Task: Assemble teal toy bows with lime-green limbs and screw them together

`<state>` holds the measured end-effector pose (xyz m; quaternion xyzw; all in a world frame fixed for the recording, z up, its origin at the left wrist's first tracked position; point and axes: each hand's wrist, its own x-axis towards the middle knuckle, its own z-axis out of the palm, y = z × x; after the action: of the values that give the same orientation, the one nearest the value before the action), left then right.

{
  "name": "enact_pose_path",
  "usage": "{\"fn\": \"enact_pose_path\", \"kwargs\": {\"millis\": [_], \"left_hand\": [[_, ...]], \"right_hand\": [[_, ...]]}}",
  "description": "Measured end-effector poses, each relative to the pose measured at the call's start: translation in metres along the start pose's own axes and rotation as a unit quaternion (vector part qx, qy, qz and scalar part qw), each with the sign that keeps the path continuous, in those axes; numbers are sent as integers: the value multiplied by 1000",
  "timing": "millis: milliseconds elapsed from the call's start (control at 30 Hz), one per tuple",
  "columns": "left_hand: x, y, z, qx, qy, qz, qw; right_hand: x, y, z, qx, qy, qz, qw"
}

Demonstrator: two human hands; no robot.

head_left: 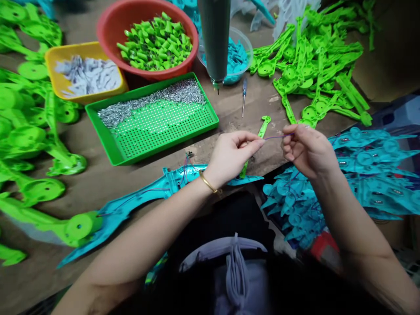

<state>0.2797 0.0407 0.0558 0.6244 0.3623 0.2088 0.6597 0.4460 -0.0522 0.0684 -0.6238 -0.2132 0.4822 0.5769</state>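
Observation:
A thin purple wire [275,137] is stretched between my two hands above the table's front edge. My left hand [231,153] pinches it between thumb and fingertips. At the other end my right hand [310,146] pinches it too, its other fingers curled. Under my left wrist lies a long blue plastic shell [131,199] with thin wires along it and a small component [189,154] at its upper edge. A narrow green plastic piece [264,126] lies partly behind my left hand. The shell's left part meets a green piece with a round end [78,227].
A green perforated tray [157,134] of screws, a yellow tray [82,97], a red bowl [147,75] and a clear bowl [247,46] stand behind. A grey tool [215,39] hangs above a screwdriver [244,94]. Green parts [311,74] and blue shells [364,175] lie right.

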Motion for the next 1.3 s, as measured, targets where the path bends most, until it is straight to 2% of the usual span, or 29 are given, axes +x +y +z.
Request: {"fn": "enact_pose_path", "kwargs": {"millis": [100, 233, 433, 567, 700, 767, 867, 933, 967, 1300], "left_hand": [[10, -1, 4, 15, -18, 0, 1000], [20, -6, 8, 17, -19, 0, 1000], [34, -11, 16, -95, 30, -80, 992], [36, -18, 18, -39, 40, -53, 997], [33, -32, 18, 95, 32, 19, 995], [30, -37, 19, 189, 24, 54, 980], [26, -40, 23, 324, 4, 88, 942], [24, -40, 26, 383, -18, 87, 919], [23, -39, 27, 404, -27, 83, 911], [19, -41, 30, 510, -54, 78, 855]], "right_hand": [[17, 3, -6, -11, 1, 25, 1000], [30, 13, -13, -26, 16, -6, 1000], [36, 6, -29, -2, -50, 32, 998], [45, 6, -33, -42, -34, 14, 998], [58, 16, -28, -151, -31, -12, 988], [66, 22, -27, -258, -47, -48, 964], [77, 30, -25, -429, -53, -153, 889], [83, 34, -24, -495, -49, -205, 843], [85, 36, -23, -513, -46, -219, 829], [82, 44, -17, -563, -41, -263, 782]]}}
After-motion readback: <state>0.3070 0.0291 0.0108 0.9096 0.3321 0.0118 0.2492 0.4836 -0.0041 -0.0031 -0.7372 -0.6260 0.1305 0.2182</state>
